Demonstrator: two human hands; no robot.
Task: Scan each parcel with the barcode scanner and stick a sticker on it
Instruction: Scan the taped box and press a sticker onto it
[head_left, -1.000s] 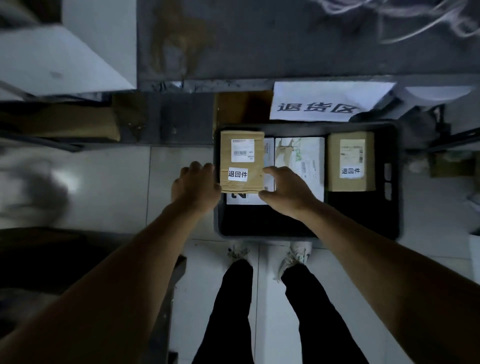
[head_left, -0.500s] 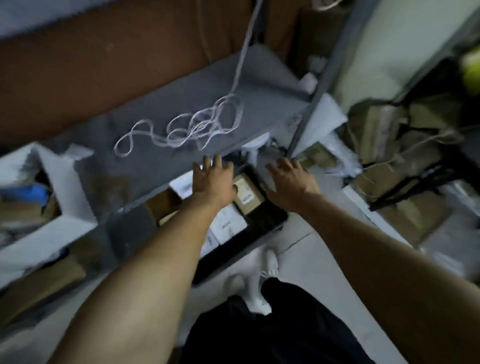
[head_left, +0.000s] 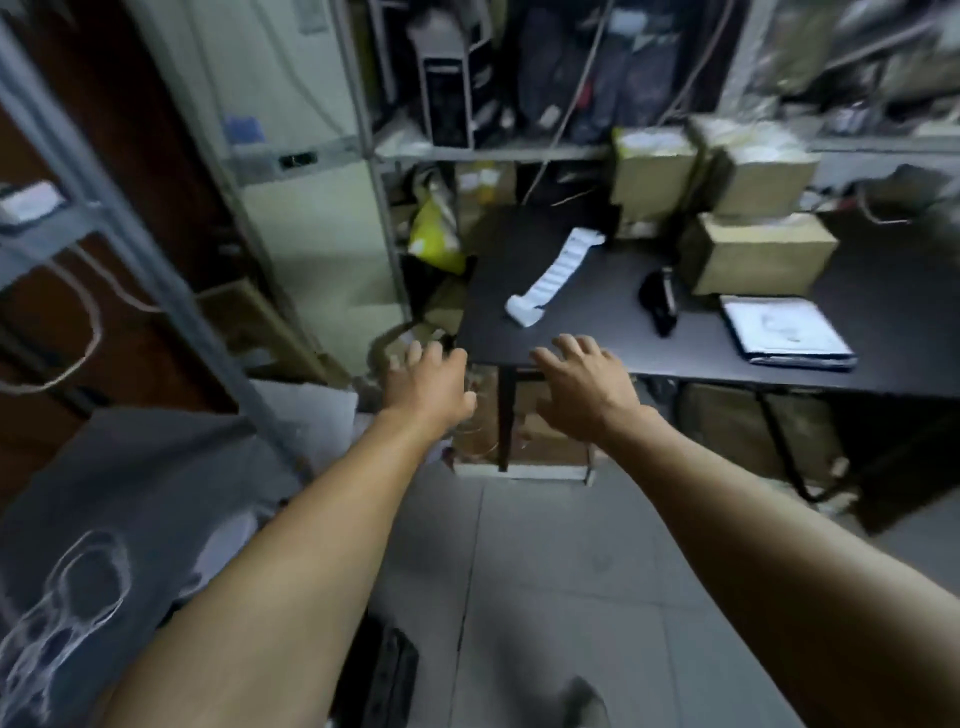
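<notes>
— Gone from sight is the black bin of parcels that lay under the hands half a second ago; the view has swung round to a black tabletop (head_left: 597, 312), and both arms reach out toward its near edge.

— What do the hands hold?

— Nothing. Left hand (head_left: 428, 387) is empty, fingers loosely curled, hanging just off the tabletop's near left corner. Right hand (head_left: 582, 382) is empty too, fingers spread, palm down, over the near edge. Whether it touches the edge I cannot tell.

— And below them?

— Grey tiled floor (head_left: 545, 571), and under the tabletop some brown cartons, blurred.

— Where are the task's things?

— On the tabletop. Sticker strip (head_left: 553, 278), a long white ribbon with its near end rolled up, lies left of centre, beyond the hands. Barcode scanner (head_left: 658, 301), a dark shape, lies to the right of it, well apart from both hands. Just right of the scanner sits a parcel (head_left: 758, 252), a brown box, with a white notebook (head_left: 787, 332) in front of it.

— Further back?

— Two more brown boxes (head_left: 711, 166) stacked behind that parcel, each with a pale label on top. Beyond them a metal shelf rack (head_left: 493, 151) with dark, blurred goods, and a yellow bag (head_left: 436, 236) to the left of the tabletop.
</notes>
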